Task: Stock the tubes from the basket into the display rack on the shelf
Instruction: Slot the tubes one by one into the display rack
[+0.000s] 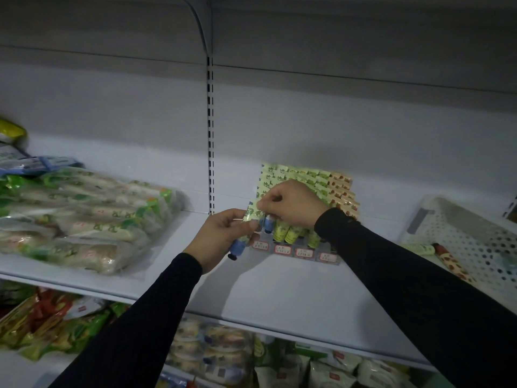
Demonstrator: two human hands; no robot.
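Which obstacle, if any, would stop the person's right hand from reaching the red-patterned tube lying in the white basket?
Probably none. The right hand is pinching a tube at the display rack, so it must let go first. The red-patterned tube lies uncovered in the open-topped basket on that arm's side.

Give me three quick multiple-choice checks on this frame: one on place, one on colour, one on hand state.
1. Where is the basket?
A. right of the rack
B. left of the rack
C. on the lower shelf

2. What colour is the base of the tube in the left hand?
A. red
B. blue
C. white

3. What is the right hand doing?
A. hanging open
B. lying flat on the shelf
C. pinching a tube at the rack

Answers: 1 A, it sits at the shelf's right end. 2 B, blue band above a dark cap. 3 C, fingers curl round a tube's top.
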